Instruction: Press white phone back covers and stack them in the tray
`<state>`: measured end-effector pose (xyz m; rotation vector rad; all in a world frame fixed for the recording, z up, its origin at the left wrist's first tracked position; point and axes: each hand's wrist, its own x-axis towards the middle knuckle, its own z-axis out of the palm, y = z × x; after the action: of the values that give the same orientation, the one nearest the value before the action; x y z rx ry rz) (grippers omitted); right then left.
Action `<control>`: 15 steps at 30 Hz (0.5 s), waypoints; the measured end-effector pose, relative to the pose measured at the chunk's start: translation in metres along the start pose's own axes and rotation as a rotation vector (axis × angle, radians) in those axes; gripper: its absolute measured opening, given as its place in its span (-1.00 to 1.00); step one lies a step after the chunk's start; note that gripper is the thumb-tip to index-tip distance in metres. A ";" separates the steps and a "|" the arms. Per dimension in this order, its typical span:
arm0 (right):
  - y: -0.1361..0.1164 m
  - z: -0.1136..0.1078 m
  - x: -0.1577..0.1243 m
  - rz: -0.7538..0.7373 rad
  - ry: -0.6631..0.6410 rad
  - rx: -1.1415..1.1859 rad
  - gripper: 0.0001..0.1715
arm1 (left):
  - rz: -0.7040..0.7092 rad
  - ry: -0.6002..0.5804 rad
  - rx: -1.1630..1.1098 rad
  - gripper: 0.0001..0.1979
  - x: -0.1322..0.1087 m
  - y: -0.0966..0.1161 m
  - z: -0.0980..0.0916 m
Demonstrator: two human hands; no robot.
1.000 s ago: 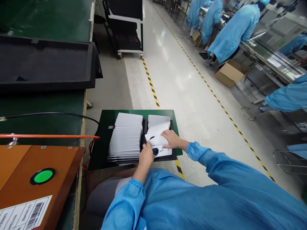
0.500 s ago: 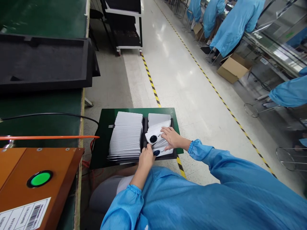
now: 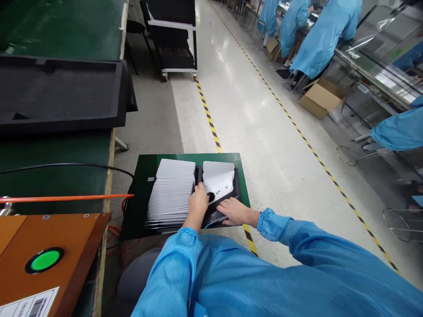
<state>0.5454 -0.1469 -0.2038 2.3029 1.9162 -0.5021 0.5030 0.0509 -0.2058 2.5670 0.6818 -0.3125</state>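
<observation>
Two rows of thin white panels stand in a black tray on a small green board (image 3: 132,220). The left row (image 3: 172,189) is long and tightly packed. In the right row, the front white panel (image 3: 223,187) leans back and shows a black round spot. My left hand (image 3: 198,202) is at that panel's left edge, beside the black spot, its fingers bent; its grip is partly hidden. My right hand (image 3: 233,211) lies lower right, fingers spread over a dark, shiny piece (image 3: 214,219) at the tray's front.
An orange machine (image 3: 76,246) with a green button stands on the green bench at the left. Beyond it lies a black foam tray (image 3: 59,94). A cart (image 3: 178,48) stands ahead. People in blue gowns (image 3: 324,39) are at the right.
My right hand has moved down from the white panels to the tray's front. My left hand has moved up and left. The lower white panel with a dark circle no longer shows.
</observation>
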 end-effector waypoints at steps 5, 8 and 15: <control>0.003 0.013 0.004 0.035 0.018 0.046 -0.78 | 0.053 -0.016 -0.035 -0.59 0.011 -0.005 0.008; 0.005 0.012 0.007 0.079 0.045 0.068 -0.81 | 0.110 -0.006 -0.083 -0.58 0.018 -0.006 0.008; 0.025 -0.011 0.029 0.269 0.141 0.088 -0.77 | 0.135 -0.033 -0.297 -0.61 0.050 -0.025 0.005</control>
<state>0.5755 -0.1220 -0.2060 2.6645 1.6290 -0.4107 0.5325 0.0882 -0.2354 2.3052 0.4978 -0.1919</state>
